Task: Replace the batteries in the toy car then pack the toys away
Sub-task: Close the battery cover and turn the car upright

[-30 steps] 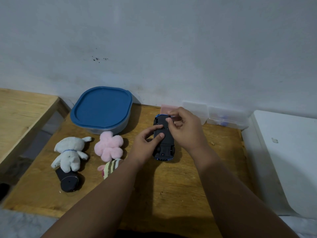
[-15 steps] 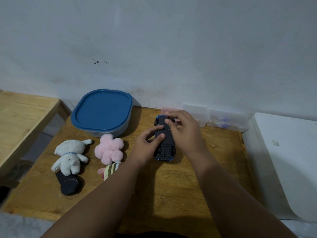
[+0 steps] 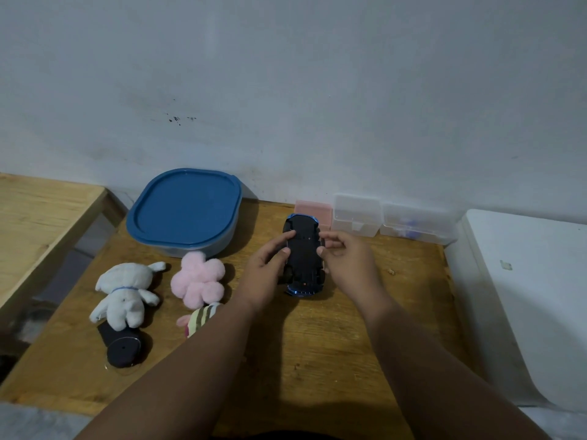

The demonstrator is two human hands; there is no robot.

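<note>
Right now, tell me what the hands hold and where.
Both hold the upturned toy car: left hand grips one long side, right hand pinches the opposite side.

Left forearm [image 3: 190, 369] hides most of the striped toy [image 3: 203, 315]; clear boxes' [image 3: 355, 214] contents are blurred.

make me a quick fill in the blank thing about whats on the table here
1. The toy car is turned upside ____, held between the left hand and the right hand.
2. The lid closing the container is ____ in colour.
3. The white plush lies to the ____ of the pink flower plush.
4. The number of clear boxes standing against the wall is ____.

Missing words: down; blue; left; two
</note>
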